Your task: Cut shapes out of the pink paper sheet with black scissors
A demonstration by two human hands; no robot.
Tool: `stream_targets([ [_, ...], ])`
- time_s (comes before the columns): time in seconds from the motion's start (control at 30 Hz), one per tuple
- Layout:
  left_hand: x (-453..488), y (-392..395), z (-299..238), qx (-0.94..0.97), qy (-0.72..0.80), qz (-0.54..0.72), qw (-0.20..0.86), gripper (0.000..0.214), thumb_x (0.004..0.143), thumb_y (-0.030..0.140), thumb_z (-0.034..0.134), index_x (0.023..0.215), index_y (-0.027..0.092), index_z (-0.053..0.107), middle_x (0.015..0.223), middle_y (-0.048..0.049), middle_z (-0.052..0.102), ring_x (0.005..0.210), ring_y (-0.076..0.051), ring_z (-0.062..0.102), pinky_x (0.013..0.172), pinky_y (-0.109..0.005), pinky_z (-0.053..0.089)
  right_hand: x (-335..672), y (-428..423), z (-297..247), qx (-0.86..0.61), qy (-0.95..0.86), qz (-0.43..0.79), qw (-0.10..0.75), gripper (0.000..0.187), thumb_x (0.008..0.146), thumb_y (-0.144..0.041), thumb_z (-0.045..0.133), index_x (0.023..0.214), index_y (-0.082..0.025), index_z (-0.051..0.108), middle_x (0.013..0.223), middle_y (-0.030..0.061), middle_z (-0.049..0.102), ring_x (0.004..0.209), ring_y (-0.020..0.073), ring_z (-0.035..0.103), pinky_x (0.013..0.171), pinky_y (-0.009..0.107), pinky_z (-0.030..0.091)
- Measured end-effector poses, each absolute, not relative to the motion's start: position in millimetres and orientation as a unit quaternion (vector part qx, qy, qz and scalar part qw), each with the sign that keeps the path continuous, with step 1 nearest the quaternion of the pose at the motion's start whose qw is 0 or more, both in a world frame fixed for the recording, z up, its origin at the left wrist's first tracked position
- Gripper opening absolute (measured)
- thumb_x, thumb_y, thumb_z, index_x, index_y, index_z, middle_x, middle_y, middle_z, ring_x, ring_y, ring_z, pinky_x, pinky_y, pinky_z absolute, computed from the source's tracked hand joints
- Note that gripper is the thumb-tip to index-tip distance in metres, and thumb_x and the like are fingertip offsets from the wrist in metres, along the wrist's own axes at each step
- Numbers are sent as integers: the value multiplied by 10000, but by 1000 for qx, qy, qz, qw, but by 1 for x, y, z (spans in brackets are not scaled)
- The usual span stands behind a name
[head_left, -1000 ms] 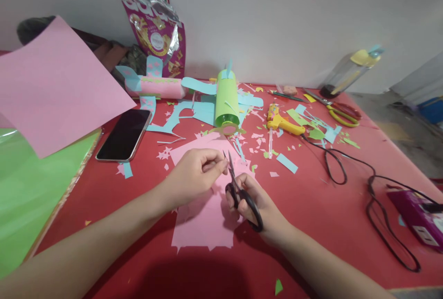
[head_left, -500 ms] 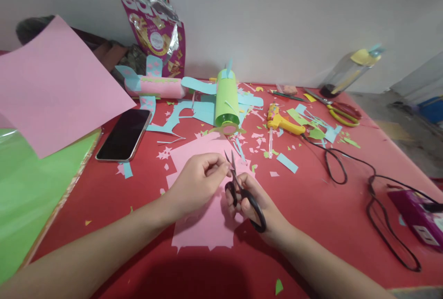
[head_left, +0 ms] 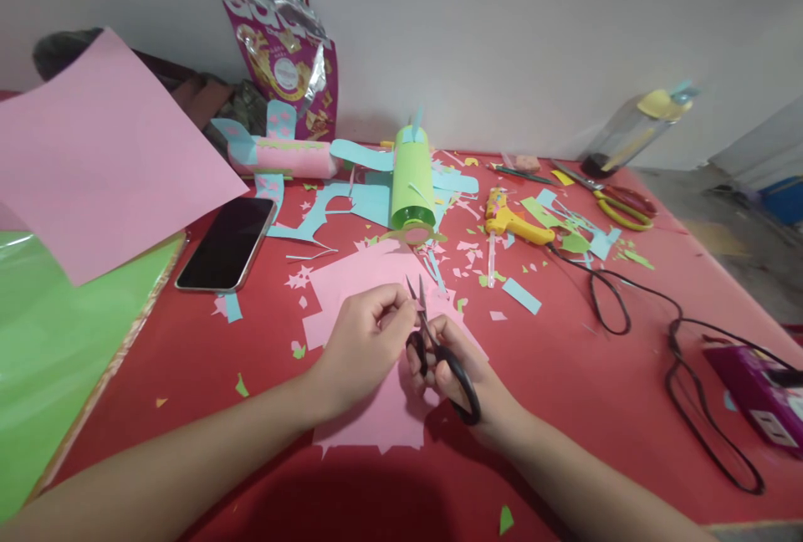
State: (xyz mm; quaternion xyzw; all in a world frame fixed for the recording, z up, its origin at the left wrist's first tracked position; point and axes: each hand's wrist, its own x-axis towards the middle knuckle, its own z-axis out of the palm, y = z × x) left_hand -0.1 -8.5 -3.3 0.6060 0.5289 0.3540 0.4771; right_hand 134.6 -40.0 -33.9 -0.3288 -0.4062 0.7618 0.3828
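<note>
So picture a clock face centred on the hands, 12 towards the wall. The left hand [head_left: 367,341] is mostly curled in, thumb and fingertips pinched on a tiny bit of pink paper [head_left: 417,305]; its exact shape is too small to make out. The right hand [head_left: 464,354], just over at 4 o'clock from that bit, is part-curled around the handles of some black scissors [head_left: 465,383], blades spread and aimed at 12, with the pink bit right by them. Can't tell if they're touching. Underneath both hands there's a stack of pink paper [head_left: 370,435] with jagged edges, lying on a red tabletop [head_left: 602,458]. Straight up at 12 sits a green paper tube [head_left: 411,178] with blue fins, and near 11 there's a pink tube [head_left: 301,159] lying on its side, a purple snack bag [head_left: 288,74] standing behind it. Phone [head_left: 226,245] is around 10, screen dark. A yellow glue gun [head_left: 524,228] lies between 1 and 2, its black cord [head_left: 652,291] looping out towards 3, where there's a purple box [head_left: 753,391]. Paper scraps all over, mostly 12 to 2.
</note>
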Motion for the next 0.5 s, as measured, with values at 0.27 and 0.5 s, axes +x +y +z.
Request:
stream_targets([
  [0.27, 6, -13, -3, 574, 530, 366, 505, 254, 755, 213, 373, 507, 186, 325, 402, 65, 383, 399, -78, 393, 403, -191, 291, 132, -42, -25, -331, -426, 755, 374, 362, 713, -505, 520, 770, -226, 296, 640, -48, 366, 549, 94, 359, 518, 237, 288],
  [0.5, 9, -16, -6, 569, 538, 368, 502, 248, 757, 175, 360, 514, 187, 311, 384, 74, 379, 369, -71, 399, 397, -189, 302, 131, -44, -24, -337, -434, 750, 368, 369, 723, -513, 502, 778, -225, 277, 638, -55, 346, 516, 80, 322, 505, 229, 265],
])
